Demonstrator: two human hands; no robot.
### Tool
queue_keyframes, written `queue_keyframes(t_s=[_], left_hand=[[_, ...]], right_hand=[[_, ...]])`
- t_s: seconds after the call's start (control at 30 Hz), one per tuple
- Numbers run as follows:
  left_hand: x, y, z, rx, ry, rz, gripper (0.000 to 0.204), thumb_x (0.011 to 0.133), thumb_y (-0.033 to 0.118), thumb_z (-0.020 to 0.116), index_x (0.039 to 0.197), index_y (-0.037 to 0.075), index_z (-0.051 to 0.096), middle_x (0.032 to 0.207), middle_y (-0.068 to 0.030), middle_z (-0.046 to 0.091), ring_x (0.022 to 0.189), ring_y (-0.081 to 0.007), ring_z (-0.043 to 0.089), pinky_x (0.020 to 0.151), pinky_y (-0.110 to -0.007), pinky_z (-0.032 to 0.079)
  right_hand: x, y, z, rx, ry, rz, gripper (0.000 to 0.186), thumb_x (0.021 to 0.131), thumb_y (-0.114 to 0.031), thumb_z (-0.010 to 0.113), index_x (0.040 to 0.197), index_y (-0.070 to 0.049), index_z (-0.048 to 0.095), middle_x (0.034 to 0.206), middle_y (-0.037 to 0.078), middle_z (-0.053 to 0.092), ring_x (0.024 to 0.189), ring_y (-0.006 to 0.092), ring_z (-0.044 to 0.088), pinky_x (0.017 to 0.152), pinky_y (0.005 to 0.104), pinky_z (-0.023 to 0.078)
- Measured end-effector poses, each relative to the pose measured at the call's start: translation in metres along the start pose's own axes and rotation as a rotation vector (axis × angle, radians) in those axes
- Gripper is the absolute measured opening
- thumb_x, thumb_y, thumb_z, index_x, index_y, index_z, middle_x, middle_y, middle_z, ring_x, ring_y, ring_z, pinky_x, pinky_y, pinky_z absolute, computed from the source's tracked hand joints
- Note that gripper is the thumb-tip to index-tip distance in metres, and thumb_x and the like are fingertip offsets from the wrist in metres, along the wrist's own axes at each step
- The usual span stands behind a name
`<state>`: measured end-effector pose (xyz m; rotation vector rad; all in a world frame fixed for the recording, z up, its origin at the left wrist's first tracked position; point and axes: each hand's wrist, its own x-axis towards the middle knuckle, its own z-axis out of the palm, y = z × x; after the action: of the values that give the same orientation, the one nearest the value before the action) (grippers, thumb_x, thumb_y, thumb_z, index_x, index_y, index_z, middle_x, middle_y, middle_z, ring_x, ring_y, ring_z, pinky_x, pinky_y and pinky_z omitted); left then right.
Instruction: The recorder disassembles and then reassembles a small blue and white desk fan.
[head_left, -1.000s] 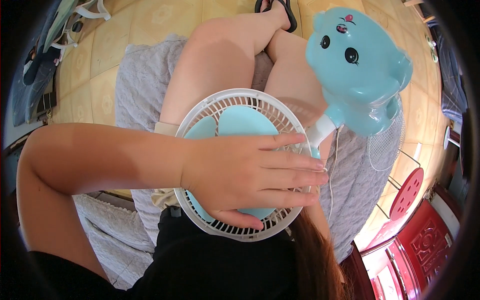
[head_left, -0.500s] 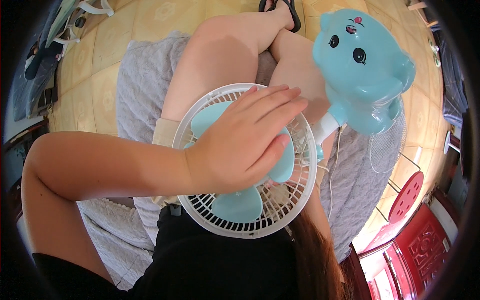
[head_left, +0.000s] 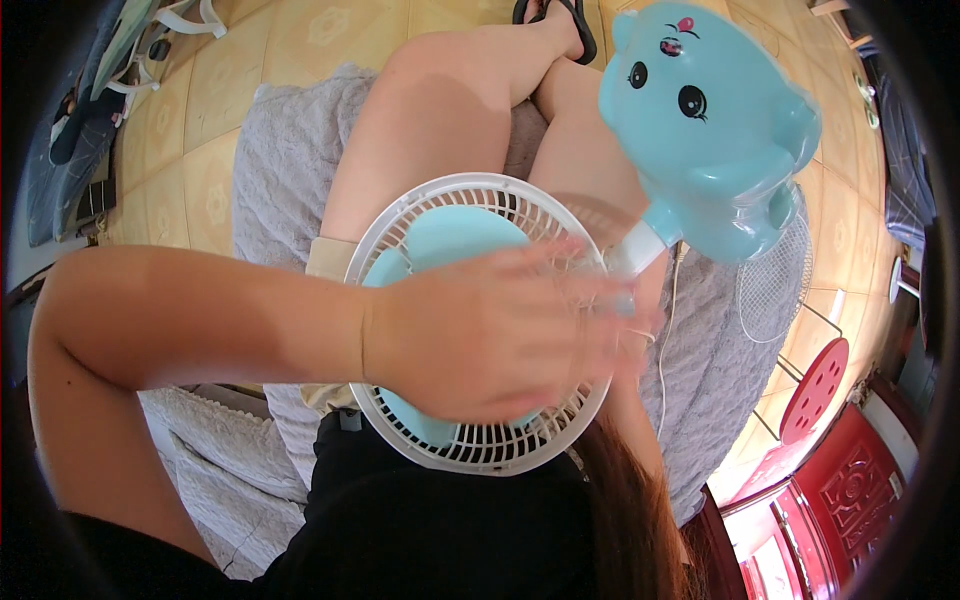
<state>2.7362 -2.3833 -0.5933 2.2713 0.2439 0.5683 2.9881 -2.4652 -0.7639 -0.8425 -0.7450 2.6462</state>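
A small fan lies in my lap, its white round grille (head_left: 428, 187) facing up and its light-blue blades (head_left: 465, 235) exposed. My left hand (head_left: 480, 335) reaches across from the left, over the middle of the blades. Its fingers are stretched out to the right and smeared by motion; the hub under them is hidden. From the lower right my right forearm (head_left: 632, 425) passes up to the grille's far side, where the right hand is mostly hidden behind the fan. A white neck (head_left: 640, 248) joins the fan to a glossy light-blue animal-shaped base (head_left: 715, 130).
A pale cord (head_left: 668, 340) runs down over the grey plush cover (head_left: 285, 170) that I sit on. A white mesh guard (head_left: 775, 290) lies at its right edge. Beyond stand a red round stool (head_left: 815, 390) and, at upper left, white chair legs (head_left: 195, 20) on the tiled floor.
My left hand has swept right and slightly down over the fan, blurring. The blades have turned to another position. The grille and the blue base have shifted a little to the left.
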Motion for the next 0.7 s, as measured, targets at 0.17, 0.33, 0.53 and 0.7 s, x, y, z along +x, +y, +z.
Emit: queue_keyframes(t_s=[0.17, 0.33, 0.53, 0.7], left_hand=[[0.004, -0.004, 0.006, 0.086, 0.322, -0.545, 0.055, 0.098, 0.027, 0.037, 0.145, -0.001, 0.039, 0.153, -0.0202, 0.035, 0.14, -0.0384, 0.033, 0.113, -0.051, 0.024], [0.007, 0.009, -0.002, 0.128, 0.126, -0.334, 0.052, 0.099, 0.031, 0.033, 0.143, 0.006, 0.046, 0.15, -0.0183, 0.041, 0.139, -0.0342, 0.038, 0.113, -0.051, 0.025], [0.0, -0.004, 0.001, 0.033, -0.042, 0.087, 0.051, 0.098, 0.035, 0.034, 0.142, 0.013, 0.05, 0.147, -0.0155, 0.046, 0.137, -0.0309, 0.042, 0.114, -0.054, 0.023], [0.003, -0.008, -0.006, 0.108, 0.013, -0.099, 0.055, 0.094, 0.033, 0.043, 0.144, 0.011, 0.046, 0.152, -0.0169, 0.039, 0.14, -0.0341, 0.037, 0.113, -0.055, 0.024]], right_hand=[[0.003, 0.001, 0.0, 0.006, 0.006, -0.011, 0.038, 0.096, -0.013, 0.057, 0.132, -0.003, 0.05, 0.124, 0.012, 0.057, 0.113, 0.0228, 0.058, 0.095, 0.0364, 0.051], [0.0, 0.001, 0.0, 0.022, 0.016, -0.012, 0.038, 0.096, -0.013, 0.058, 0.132, -0.003, 0.051, 0.123, 0.011, 0.058, 0.112, 0.0224, 0.058, 0.095, 0.036, 0.051], [0.002, 0.002, -0.001, 0.035, 0.007, -0.015, 0.038, 0.095, -0.013, 0.059, 0.131, -0.003, 0.051, 0.122, 0.011, 0.059, 0.111, 0.022, 0.059, 0.094, 0.0355, 0.051], [0.006, -0.002, 0.0, 0.045, 0.018, -0.039, 0.037, 0.095, -0.013, 0.06, 0.13, -0.004, 0.052, 0.121, 0.011, 0.059, 0.11, 0.0216, 0.059, 0.094, 0.0351, 0.052]])
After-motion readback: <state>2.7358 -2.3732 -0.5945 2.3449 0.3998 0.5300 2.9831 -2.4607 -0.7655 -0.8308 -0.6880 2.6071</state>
